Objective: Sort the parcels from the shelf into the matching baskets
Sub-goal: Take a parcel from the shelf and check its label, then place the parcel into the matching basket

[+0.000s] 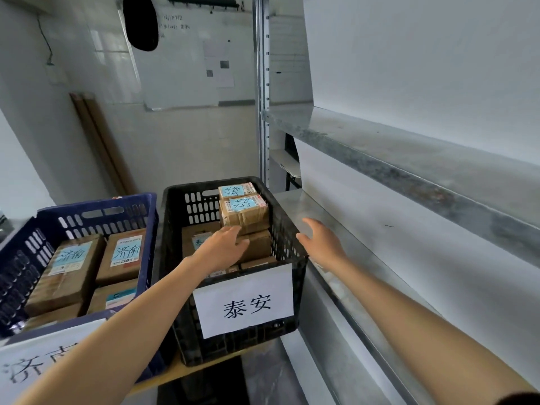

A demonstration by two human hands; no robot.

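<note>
A black basket [287,244] with a white sign reading 泰安 holds several brown cardboard parcels with blue labels. Two of them [244,210] are stacked at its far right corner. My left hand [223,247] reaches into the basket with straight fingers, resting on a parcel [257,244] below that stack. My right hand [323,241] hovers open just right of the basket's rim, above the lower metal shelf [295,206], holding nothing. A blue basket [147,229] on the left holds several parcels labelled 济南 [124,254].
Both baskets stand on a wooden board [187,372]. The metal shelving [409,153] runs along the right with bare boards in view. A white wall, a whiteboard [181,54] and leaning cardboard strips [99,141] lie behind.
</note>
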